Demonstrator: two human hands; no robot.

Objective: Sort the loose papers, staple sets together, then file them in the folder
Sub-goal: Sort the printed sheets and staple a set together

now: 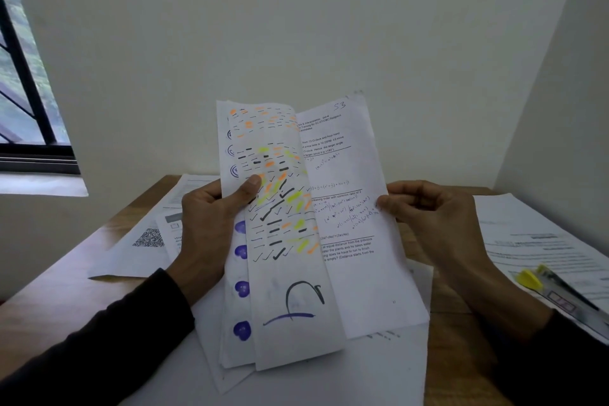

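Above the middle of the wooden tabletop, a sheaf of papers is held upright between both hands. At its nine o'clock edge the left hand grips it, thumb pressed across the front sheet and the other fingers curled out of sight behind. That front sheet is folded narrow and covered in orange, yellow and black marker dashes, with a black loop and a purple stroke low down; purple blots line the sheet behind it. At three o'clock the right hand pinches the outer edge of a printed maths sheet marked "53" at its top, its fingers curled round the margin.

More loose papers lie flat on the tabletop: a page with a QR code at nine o'clock, a stack of printed pages at three o'clock, and a plain white sheet at six o'clock under the held sheaf. A yellow-capped pen rests on the right stack. Both forearms wear dark sleeves. A window sits at ten o'clock in the pale wall.
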